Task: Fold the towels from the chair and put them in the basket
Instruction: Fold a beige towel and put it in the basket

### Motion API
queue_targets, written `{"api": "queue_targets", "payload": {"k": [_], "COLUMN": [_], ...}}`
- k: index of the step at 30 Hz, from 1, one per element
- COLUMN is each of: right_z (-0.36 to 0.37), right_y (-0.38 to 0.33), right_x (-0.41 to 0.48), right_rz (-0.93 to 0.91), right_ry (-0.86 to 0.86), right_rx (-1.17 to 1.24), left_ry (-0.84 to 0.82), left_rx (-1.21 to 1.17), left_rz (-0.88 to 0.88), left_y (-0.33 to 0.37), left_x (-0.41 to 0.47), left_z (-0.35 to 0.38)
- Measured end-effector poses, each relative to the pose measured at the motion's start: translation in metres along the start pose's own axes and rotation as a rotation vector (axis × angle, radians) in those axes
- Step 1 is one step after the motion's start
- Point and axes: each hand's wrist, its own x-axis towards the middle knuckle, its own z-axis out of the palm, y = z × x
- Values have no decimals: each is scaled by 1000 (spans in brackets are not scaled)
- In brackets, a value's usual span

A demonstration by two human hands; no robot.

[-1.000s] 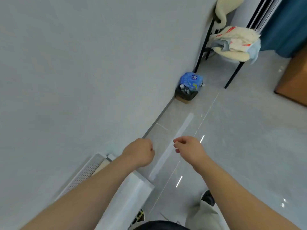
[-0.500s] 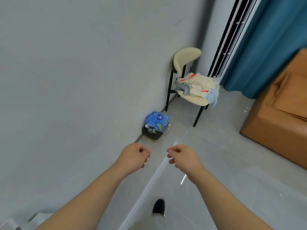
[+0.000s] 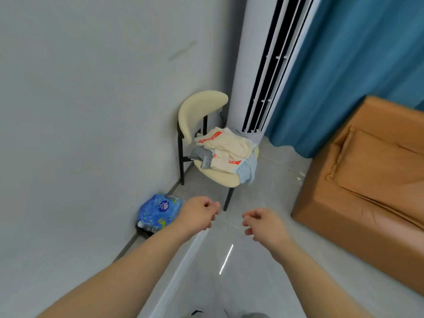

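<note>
Chair (image 3: 202,109) now nearer, mid-view — towels (image 3: 226,152) heaped across its seat. Left hand (image 3: 198,214) and right hand (image 3: 263,222) loosely curled, grasping nothing.

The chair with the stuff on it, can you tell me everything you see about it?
The chair stands in the corner by the wall, beside a tall white unit. It has a curved cream backrest and a round cream seat, both looking padded, on thin black legs. It stands upright on the grey floor. A loose heap of towels lies on the seat: cream ones with red stripes, plus grey and pale blue ones, the blue hanging over the edge. Neither hand touches it.
</note>
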Motion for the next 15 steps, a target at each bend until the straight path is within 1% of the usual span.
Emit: {"api": "queue_targets", "payload": {"k": [5,8,11,15], "right_z": [-73,-118,-158,-192], "right_y": [-21,-42,-66,-105], "right_x": [132,202,261,347], "right_rz": [-39,-50,-39,-81], "right_ry": [-23,-87,-170,-238], "right_rx": [-11,-55,-148,-223], "left_ry": [65,120,167,252], "left_rx": [24,-55,-94,-145], "left_rz": [1,-75,-132,-195], "left_y": [76,113,149,190], "left_x": [117,168,207,266], "left_z": [44,63,75,79]}}
